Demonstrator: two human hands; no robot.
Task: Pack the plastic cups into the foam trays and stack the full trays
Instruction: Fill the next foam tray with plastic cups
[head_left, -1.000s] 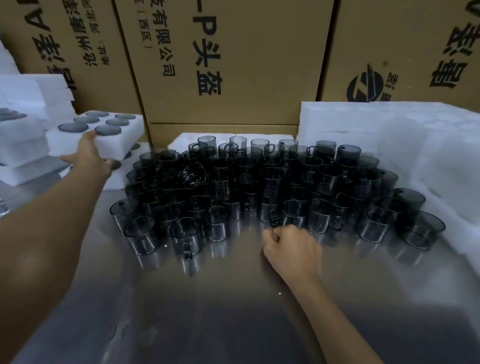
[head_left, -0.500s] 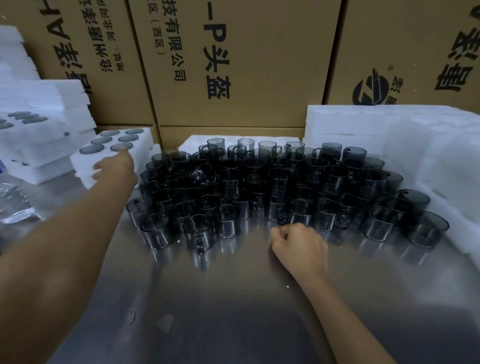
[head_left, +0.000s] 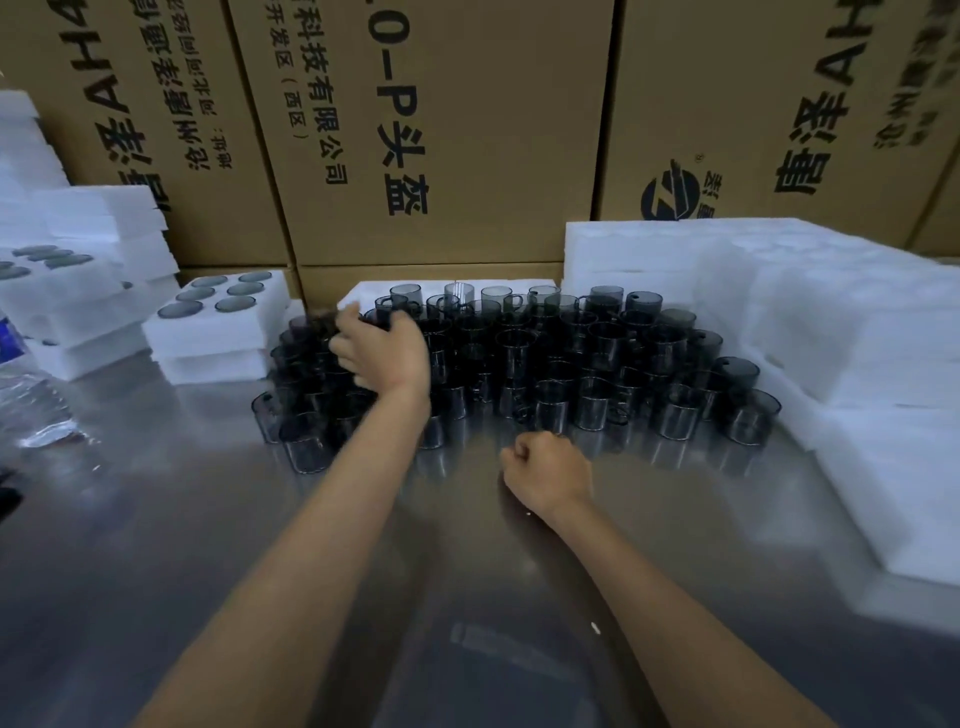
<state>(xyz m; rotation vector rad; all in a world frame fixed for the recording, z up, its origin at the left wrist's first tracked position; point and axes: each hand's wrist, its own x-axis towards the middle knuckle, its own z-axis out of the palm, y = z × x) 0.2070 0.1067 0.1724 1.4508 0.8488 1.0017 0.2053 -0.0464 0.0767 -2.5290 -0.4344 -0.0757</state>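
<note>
Several smoky grey plastic cups (head_left: 597, 364) stand packed together across the middle of a shiny metal table (head_left: 467, 597). A full white foam tray (head_left: 218, 332) with cups in its holes sits on a second tray at the left. My left hand (head_left: 382, 351) hovers over the left part of the cup cluster, fingers loosely spread and blurred, holding nothing I can see. My right hand (head_left: 548, 470) rests on the table just in front of the cups, fingers curled into a fist with nothing visible in it.
More filled foam trays (head_left: 67, 291) are stacked at the far left. A heap of foam trays (head_left: 779, 312) lies on the right. Cardboard boxes (head_left: 441, 130) wall off the back. A clear plastic bottle (head_left: 26, 400) lies at the left edge.
My left hand has let go of the full tray on the left stack and swung right over the cups. My right hand has stayed in place.
</note>
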